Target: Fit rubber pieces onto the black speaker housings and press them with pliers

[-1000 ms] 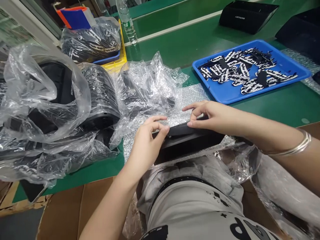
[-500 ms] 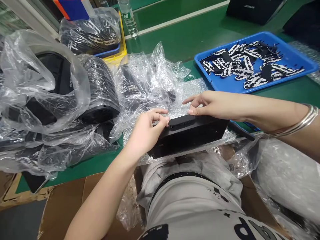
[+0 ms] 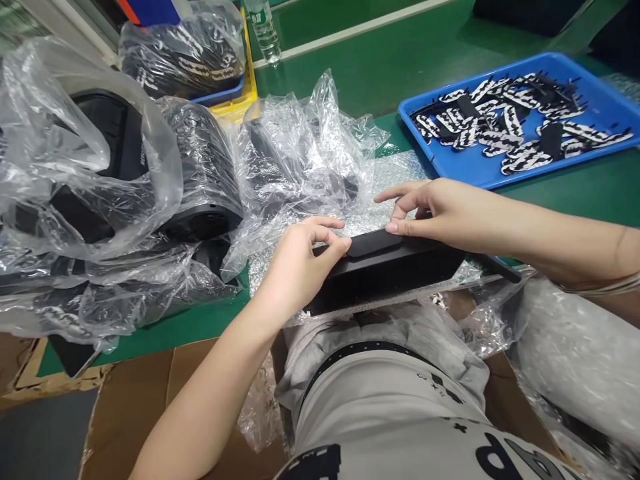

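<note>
A long black box-shaped device (image 3: pixel 385 277) lies on a bubble-wrap sheet (image 3: pixel 387 177) at the near edge of the green table. A small flat black pad (image 3: pixel 373 243) sits on its top edge. My left hand (image 3: pixel 300 267) pinches the left end of that pad with thumb and fingers. Pressing on the pad's right end is my right hand (image 3: pixel 440 210), thumb and bent fingers closed on it, index finger stretched out to the left.
Several black devices in clear plastic bags (image 3: pixel 115 180) crowd the left. A blue tray (image 3: pixel 590 80) of black-and-white strips stands at the back right. A water bottle (image 3: pixel 263 30) stands at the back. An open cardboard box (image 3: pixel 150 400) with plastic lining is below the table edge.
The view has shifted slightly. My hands have stayed on the top edge of the device, and the pad now shows more plainly between them.
</note>
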`<move>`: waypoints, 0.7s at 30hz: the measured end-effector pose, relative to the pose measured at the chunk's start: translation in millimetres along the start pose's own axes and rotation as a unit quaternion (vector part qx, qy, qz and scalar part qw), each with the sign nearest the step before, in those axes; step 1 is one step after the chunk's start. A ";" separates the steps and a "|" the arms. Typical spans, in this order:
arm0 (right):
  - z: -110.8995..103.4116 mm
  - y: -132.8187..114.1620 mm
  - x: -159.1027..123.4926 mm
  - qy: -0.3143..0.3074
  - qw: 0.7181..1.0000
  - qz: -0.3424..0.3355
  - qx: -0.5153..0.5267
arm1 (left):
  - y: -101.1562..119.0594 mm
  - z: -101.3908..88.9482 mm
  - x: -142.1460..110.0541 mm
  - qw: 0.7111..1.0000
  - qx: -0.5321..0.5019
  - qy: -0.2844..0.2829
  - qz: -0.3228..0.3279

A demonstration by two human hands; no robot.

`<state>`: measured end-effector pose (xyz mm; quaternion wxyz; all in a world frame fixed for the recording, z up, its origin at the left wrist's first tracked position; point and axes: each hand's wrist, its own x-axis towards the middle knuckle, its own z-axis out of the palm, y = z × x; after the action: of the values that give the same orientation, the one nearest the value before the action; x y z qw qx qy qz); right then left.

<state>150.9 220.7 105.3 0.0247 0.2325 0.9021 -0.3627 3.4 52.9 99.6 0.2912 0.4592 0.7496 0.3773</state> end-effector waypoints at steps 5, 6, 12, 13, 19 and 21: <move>14.1 7.5 -8.1 0.065 0.997 -0.019 0.023 | 1.1 4.1 -11.0 0.999 0.010 0.032 0.034; 17.4 8.1 -11.7 0.083 0.996 -0.029 0.027 | 1.6 5.6 -15.3 0.998 0.013 0.049 0.045; 30.2 1.9 -43.2 0.135 0.987 -0.082 0.018 | 1.6 21.0 -44.2 0.990 0.046 0.082 0.107; 32.0 1.1 -48.2 0.145 0.984 -0.098 0.015 | 0.5 24.0 -48.1 0.988 0.053 0.082 0.120; 44.5 6.7 -64.0 0.174 0.968 -0.180 0.021 | -5.6 30.5 -61.6 0.976 0.075 0.122 0.161; 47.1 9.6 -64.6 0.182 0.965 -0.190 0.016 | -5.8 29.2 -62.9 0.977 0.078 0.124 0.157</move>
<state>206.7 169.4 78.2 -0.2131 0.1189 0.9131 -0.3267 49.3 2.8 84.6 0.0964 0.5418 0.7259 0.4126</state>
